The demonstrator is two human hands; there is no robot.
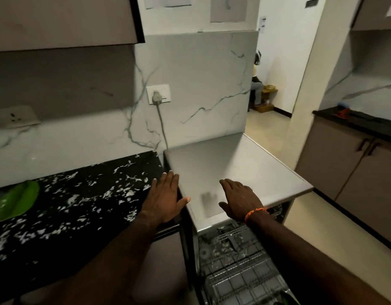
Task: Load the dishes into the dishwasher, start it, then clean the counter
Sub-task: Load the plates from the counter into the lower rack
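Both hands are extended with fingers straight, holding nothing. The left hand (pixel 166 198) lies over the right edge of the black speckled worktop (pixel 80 194), its thumb reaching the dishwasher (pixel 229 170) top. The right hand (pixel 240 198) is flat at the front edge of that grey top. Below, the dishwasher stands open with its wire rack (pixel 240 267) drawn out. A green plate (pixel 15 201) sits at the worktop's left edge. No legible writing or brand is visible.
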